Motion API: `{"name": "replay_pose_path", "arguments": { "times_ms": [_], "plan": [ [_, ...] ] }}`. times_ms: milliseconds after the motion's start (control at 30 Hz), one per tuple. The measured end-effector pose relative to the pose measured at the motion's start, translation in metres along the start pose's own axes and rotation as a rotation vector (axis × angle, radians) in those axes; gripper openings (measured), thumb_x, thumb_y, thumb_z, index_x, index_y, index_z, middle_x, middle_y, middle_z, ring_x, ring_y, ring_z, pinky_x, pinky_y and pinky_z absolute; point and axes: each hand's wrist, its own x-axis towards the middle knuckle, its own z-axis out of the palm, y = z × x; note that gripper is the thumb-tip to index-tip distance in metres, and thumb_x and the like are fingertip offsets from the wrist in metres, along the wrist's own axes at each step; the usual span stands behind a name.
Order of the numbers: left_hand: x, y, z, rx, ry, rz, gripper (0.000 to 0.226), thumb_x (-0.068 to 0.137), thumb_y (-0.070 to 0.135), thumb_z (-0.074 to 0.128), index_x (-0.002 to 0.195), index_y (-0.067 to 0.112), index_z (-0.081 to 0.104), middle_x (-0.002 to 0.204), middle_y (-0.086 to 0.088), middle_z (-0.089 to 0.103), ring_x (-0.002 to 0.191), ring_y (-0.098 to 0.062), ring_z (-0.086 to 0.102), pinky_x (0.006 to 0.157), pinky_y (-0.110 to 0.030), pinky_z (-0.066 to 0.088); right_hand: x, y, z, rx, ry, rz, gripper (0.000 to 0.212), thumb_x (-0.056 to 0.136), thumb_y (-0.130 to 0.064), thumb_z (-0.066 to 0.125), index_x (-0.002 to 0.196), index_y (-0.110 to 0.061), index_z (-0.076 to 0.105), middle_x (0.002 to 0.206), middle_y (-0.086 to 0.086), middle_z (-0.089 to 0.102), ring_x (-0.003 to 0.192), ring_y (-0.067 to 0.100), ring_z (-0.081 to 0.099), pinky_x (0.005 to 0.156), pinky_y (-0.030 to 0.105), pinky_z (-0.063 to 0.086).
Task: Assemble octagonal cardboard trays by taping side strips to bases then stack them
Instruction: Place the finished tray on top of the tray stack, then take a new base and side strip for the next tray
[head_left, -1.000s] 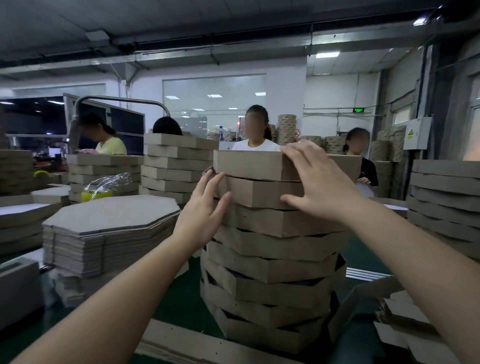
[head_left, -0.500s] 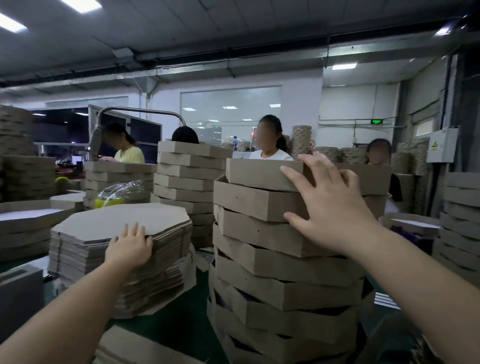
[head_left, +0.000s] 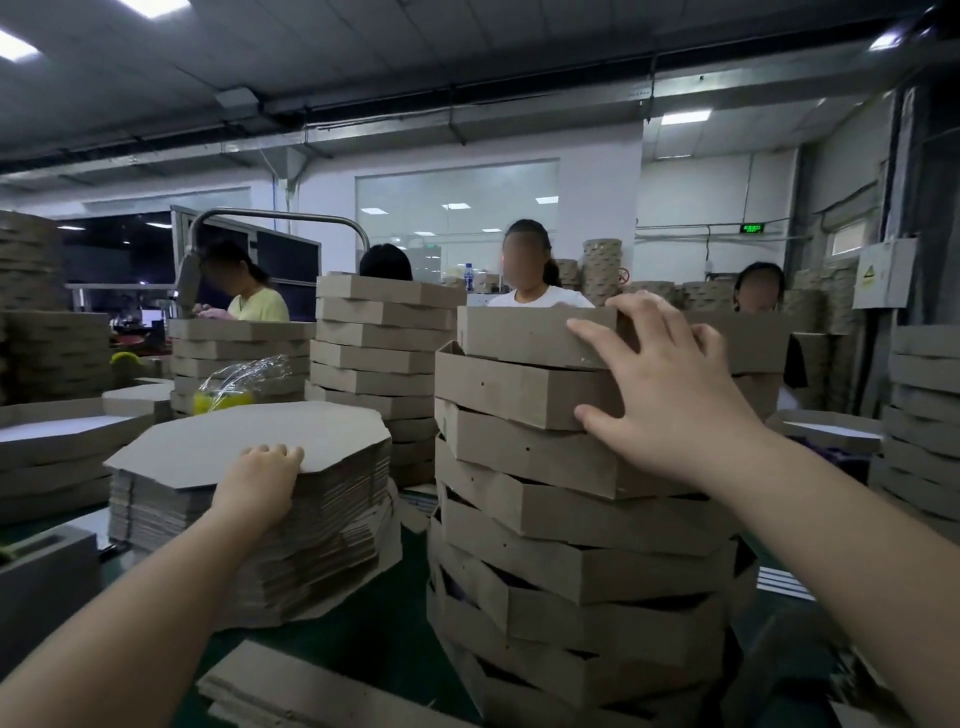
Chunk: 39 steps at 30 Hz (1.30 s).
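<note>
A loose heap of flat cardboard strips (head_left: 291, 691) lies nearest, on the dark green table mat (head_left: 384, 639). A grey box (head_left: 41, 577) sits at the left edge; what it holds cannot be made out.

The left hand (head_left: 260, 483) grasps the near edge of the top base (head_left: 249, 441). Its fingers are curled over onto the sheet's upper face and the palm is against the side of the pile below; the thumb is hidden. That pile of flat octagonal bases (head_left: 249, 545) is thick, made of raw brown board with ragged layered edges.

Just right of it stands the stack of assembled trays (head_left: 545, 519). They are shallow octagonal trays with matte brown side walls, each one twisted a little off the next, so corners jut out and dark gaps show between them. The right hand (head_left: 670, 395) is released and spread wide, and lies flat against the stack's upper part. Its fingertips reach the wall and rim of the top tray (head_left: 530, 338), and the thumb presses a wall lower down. It clasps nothing.

Behind the bases is a crumpled clear plastic bag (head_left: 234, 384) with something yellow inside. Further tray stacks (head_left: 374, 343) rise beyond it, and another stack (head_left: 924, 415) stands at the right edge. Across the table are a person in a yellow shirt (head_left: 260, 306) and one in a white shirt (head_left: 540, 299).
</note>
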Motion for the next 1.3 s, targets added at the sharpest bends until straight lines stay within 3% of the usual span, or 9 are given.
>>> {"name": "replay_pose_path", "arguments": {
  "times_ms": [333, 467, 567, 733, 833, 933, 1000, 1100, 1300],
  "plan": [
    [-0.053, 0.021, -0.063, 0.159, 0.189, 0.218, 0.036, 0.096, 0.022, 0.051, 0.131, 0.018, 0.047, 0.126, -0.001, 0.050, 0.114, -0.019, 0.051, 0.084, -0.029, 0.046, -0.006, -0.008, -0.016, 0.055, -0.200, 0.039, 0.082, 0.088, -0.046, 0.058, 0.153, -0.034, 0.009, 0.159, -0.001, -0.023, 0.144, 0.024, -0.030, 0.118, 0.055, -0.004],
    [-0.091, 0.005, -0.126, -0.089, 0.500, 0.242, 0.031, 0.065, 0.004, 0.083, 0.092, 0.002, 0.067, 0.087, -0.013, 0.059, 0.076, -0.032, 0.060, 0.042, -0.034, 0.048, -0.026, -0.022, -0.028, 0.057, -0.199, -0.022, 0.081, 0.090, -0.045, 0.055, 0.154, -0.033, 0.007, 0.158, 0.000, -0.030, 0.142, 0.024, -0.034, 0.117, 0.054, -0.010],
    [-0.133, -0.001, -0.166, -0.171, 0.784, 0.233, 0.017, 0.073, -0.004, 0.071, 0.090, -0.001, 0.068, 0.078, -0.014, 0.057, 0.067, -0.032, 0.058, 0.035, -0.031, 0.039, -0.046, -0.040, -0.041, 0.174, -0.166, -0.066, 0.074, 0.092, -0.048, 0.052, 0.153, -0.032, 0.013, 0.160, -0.003, -0.024, 0.145, 0.019, -0.030, 0.119, 0.051, -0.009],
    [-0.228, 0.009, -0.216, -0.206, 1.106, 0.300, 0.027, 0.085, 0.000, 0.062, 0.112, -0.002, 0.068, 0.081, -0.012, 0.061, 0.065, -0.026, 0.054, 0.043, -0.031, 0.039, -0.076, -0.074, -0.088, 0.918, -0.135, 0.121, 0.061, 0.099, -0.058, 0.031, 0.151, -0.025, 0.031, 0.160, -0.006, 0.025, 0.144, 0.005, 0.018, 0.115, 0.030, 0.012],
    [-0.288, 0.025, -0.227, -0.226, 1.232, 0.443, 0.033, 0.087, 0.000, 0.064, 0.120, -0.003, 0.064, 0.090, -0.010, 0.062, 0.069, -0.023, 0.049, 0.048, -0.034, 0.045, -0.093, -0.075, -0.123, 1.484, -0.085, 0.355, 0.062, 0.097, -0.065, 0.025, 0.136, -0.027, 0.054, 0.139, -0.004, 0.056, 0.128, 0.012, 0.048, 0.112, 0.040, 0.031],
    [-0.337, 0.048, -0.221, -0.304, 1.330, 0.625, 0.026, 0.095, 0.005, 0.059, 0.120, 0.001, 0.061, 0.102, -0.006, 0.058, 0.078, -0.020, 0.051, 0.058, -0.037, 0.049, -0.116, -0.055, -0.154, 1.728, -0.014, 0.409, 0.037, 0.097, -0.047, 0.046, 0.096, -0.022, 0.072, 0.093, -0.003, 0.072, 0.082, 0.013, 0.068, 0.076, 0.028, 0.053],
    [-0.357, 0.063, -0.215, -0.330, 1.327, 0.727, 0.030, 0.092, 0.010, 0.065, 0.121, 0.005, 0.059, 0.108, -0.003, 0.054, 0.087, -0.016, 0.054, 0.072, -0.034, 0.048, -0.135, -0.043, -0.164, 1.693, 0.032, 0.496, 0.012, 0.093, -0.022, 0.059, 0.090, -0.016, 0.069, 0.079, 0.001, 0.071, 0.063, 0.016, 0.067, 0.061, 0.027, 0.055],
    [-0.366, 0.072, -0.214, -0.453, 1.099, 0.901, 0.044, 0.091, 0.020, 0.062, 0.134, 0.014, 0.051, 0.121, -0.001, 0.048, 0.106, -0.016, 0.051, 0.094, -0.035, 0.043, -0.169, -0.027, -0.163, 1.650, 0.105, 0.576, 0.015, 0.093, -0.001, 0.054, 0.089, -0.012, 0.063, 0.067, 0.001, 0.070, 0.052, 0.013, 0.065, 0.049, 0.024, 0.054],
    [-0.347, 0.085, -0.231, -0.471, 0.550, 1.129, 0.066, 0.093, 0.066, 0.034, 0.153, 0.040, 0.019, 0.154, -0.001, 0.025, 0.144, -0.025, 0.019, 0.117, -0.052, 0.012, -0.239, 0.009, -0.144, 1.633, 0.236, 0.827, 0.016, 0.096, -0.008, 0.053, 0.107, -0.015, 0.061, 0.095, 0.007, 0.069, 0.079, 0.021, 0.066, 0.068, 0.036, 0.056]
  ]
}}
